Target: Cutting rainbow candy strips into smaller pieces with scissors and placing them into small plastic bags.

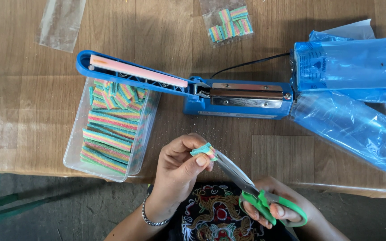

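Left hand [179,167] raised from the lower edge, fingers curled, thumb pressed against the bent forefinger in a pinch (a beaded bracelet circles the wrist). Right hand [278,207] lower and further right, palm turned inward, fingers hooked and closed, forearm angling off the bottom right corner.

Candy strip [204,150] mostly hidden inside the left grip [182,167], scissors [251,187] handles covered by the right grip [278,209], forearms cut off below, blue bags [349,89] far right clipped by the edge
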